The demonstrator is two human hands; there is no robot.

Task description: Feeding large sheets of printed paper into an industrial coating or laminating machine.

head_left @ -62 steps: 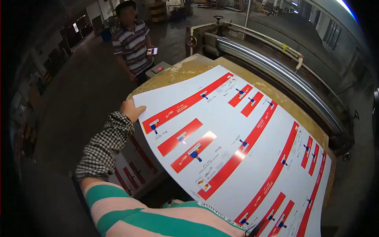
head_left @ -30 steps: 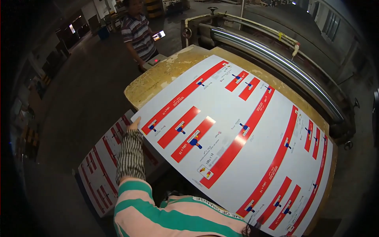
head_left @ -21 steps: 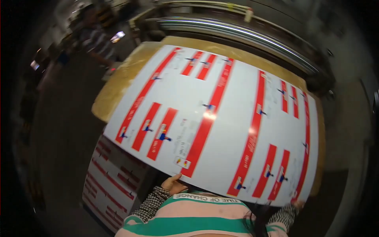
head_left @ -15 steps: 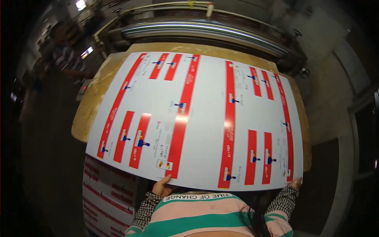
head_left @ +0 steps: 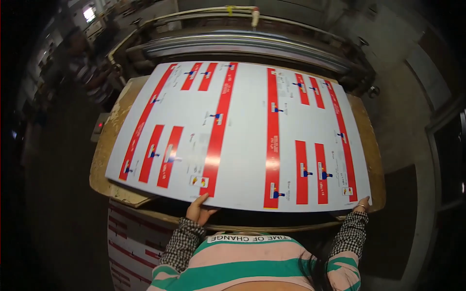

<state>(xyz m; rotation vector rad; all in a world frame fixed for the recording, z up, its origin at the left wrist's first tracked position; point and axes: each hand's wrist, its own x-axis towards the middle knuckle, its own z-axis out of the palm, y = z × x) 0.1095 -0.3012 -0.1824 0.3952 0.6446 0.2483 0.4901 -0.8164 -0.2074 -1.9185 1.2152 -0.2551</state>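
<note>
A large white printed sheet [head_left: 245, 145] with red bands and small blue figures lies over a worn wooden board [head_left: 104, 145]. My left hand [head_left: 199, 210] grips its near edge left of the middle, thumb on top and fingers underneath. At the near right corner, my right hand [head_left: 362, 204] pinches the same sheet, its fingers mostly hidden. Both forearms wear checked sleeves. The far edge of the sheet reaches close to the metal roller [head_left: 252, 48] of a machine.
Below the board at lower left are more printed sheets [head_left: 127, 245]. A person in a striped shirt [head_left: 92, 80] is at the left, blurred. Near the board's left side sits a box with a red light [head_left: 100, 125]. A pale pipe [head_left: 208, 13] runs behind the roller.
The sheet has moved away from me, toward the roller, with both hands still holding its near edge. The board's near edge now shows between the sheet and my body.
</note>
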